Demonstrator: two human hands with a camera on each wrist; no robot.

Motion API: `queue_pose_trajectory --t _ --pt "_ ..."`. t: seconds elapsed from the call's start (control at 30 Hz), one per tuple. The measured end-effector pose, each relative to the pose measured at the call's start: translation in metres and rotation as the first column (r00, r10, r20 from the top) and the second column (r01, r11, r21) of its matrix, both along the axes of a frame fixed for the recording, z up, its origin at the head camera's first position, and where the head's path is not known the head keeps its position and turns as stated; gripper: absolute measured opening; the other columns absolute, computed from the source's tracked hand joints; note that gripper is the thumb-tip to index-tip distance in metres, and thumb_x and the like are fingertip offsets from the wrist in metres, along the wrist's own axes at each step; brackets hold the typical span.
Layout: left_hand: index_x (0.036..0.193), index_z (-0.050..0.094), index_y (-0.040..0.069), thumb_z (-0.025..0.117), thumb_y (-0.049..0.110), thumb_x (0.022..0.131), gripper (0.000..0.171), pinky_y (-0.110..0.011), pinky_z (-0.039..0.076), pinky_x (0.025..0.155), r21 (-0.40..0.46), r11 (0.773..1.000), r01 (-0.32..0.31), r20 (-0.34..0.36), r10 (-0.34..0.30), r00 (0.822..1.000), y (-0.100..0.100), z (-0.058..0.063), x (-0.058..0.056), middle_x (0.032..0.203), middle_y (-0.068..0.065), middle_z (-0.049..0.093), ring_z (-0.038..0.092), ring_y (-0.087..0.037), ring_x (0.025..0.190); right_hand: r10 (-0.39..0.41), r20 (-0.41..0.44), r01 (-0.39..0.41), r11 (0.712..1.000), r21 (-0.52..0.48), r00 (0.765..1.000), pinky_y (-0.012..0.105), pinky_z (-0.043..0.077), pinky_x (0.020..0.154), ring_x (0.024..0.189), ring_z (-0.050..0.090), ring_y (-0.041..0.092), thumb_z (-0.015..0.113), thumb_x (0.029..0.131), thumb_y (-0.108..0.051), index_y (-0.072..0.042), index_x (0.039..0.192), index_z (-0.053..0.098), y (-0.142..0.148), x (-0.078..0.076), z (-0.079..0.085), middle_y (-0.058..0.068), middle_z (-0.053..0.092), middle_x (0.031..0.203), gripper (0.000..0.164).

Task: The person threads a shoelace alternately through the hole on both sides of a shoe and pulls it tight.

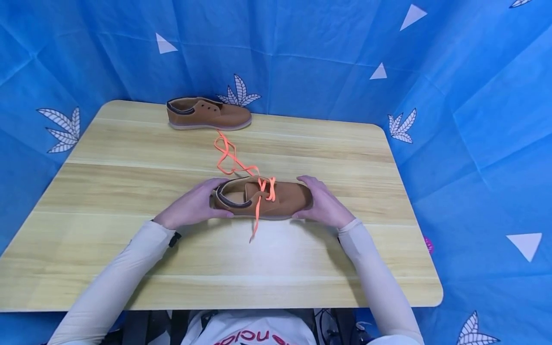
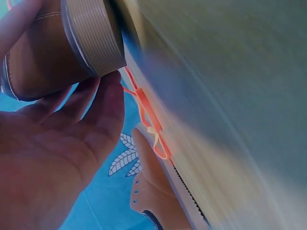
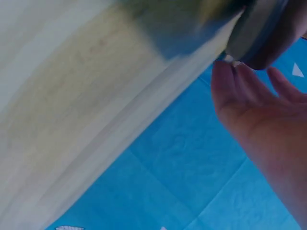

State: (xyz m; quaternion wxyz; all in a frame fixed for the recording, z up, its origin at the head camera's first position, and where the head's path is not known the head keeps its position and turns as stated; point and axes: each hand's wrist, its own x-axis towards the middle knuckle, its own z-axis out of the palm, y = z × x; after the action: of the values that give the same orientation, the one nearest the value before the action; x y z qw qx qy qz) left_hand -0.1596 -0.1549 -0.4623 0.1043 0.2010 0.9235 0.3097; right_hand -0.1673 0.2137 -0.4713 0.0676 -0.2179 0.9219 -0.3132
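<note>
A brown shoe (image 1: 288,197) lies sideways between both hands in the head view, heel to the left and toe to the right. My left hand (image 1: 194,203) holds the heel end, thumb on the near side and fingers around the far side. The toe is gripped by my right hand (image 1: 323,201) in the same way. An orange lace (image 1: 272,189) is threaded through the shoe's eyelets, one end hanging over the near side. In the left wrist view, the fingertips reach the ridged heel sole (image 2: 96,38). The right wrist view shows fingers at the toe's sole edge (image 3: 249,40).
A second brown shoe (image 1: 233,115) without a lace stands at the table's back edge, toe to the right. Loose orange lace (image 1: 226,153) trails in loops between the two shoes. Blue patterned cloth (image 1: 302,57) hangs behind and beside the wooden table (image 1: 108,191).
</note>
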Motion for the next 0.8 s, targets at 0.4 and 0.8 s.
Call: queue_pose_trajectory --t 0.4,0.8 --pt "0.146 0.043 0.012 0.084 0.055 0.069 0.097 -0.05 0.038 0.114 -0.002 1.0 0.005 -0.021 -0.005 1.0 0.011 0.002 -0.004 0.147 -0.009 0.051 0.046 -0.03 0.138 0.025 0.061 -0.028 0.998 0.048 0.998 0.043 0.035 0.117 0.136 0.046 0.028 0.091 0.066 -0.04 -0.008 0.151 0.035 0.002 -0.012 -0.009 0.011 0.048 0.147 0.106" --pt "0.141 0.048 0.015 0.085 0.057 0.067 0.092 -0.045 0.044 0.108 0.01 0.999 0.037 -0.054 -0.036 0.998 0.045 0.006 -0.032 0.136 -0.004 0.059 0.056 -0.024 0.126 -0.025 0.082 0.02 0.998 0.057 0.996 0.046 0.034 0.117 0.138 0.044 0.029 0.091 0.067 -0.04 -0.012 0.15 0.037 0.035 -0.039 -0.004 0.009 0.046 0.15 0.104"
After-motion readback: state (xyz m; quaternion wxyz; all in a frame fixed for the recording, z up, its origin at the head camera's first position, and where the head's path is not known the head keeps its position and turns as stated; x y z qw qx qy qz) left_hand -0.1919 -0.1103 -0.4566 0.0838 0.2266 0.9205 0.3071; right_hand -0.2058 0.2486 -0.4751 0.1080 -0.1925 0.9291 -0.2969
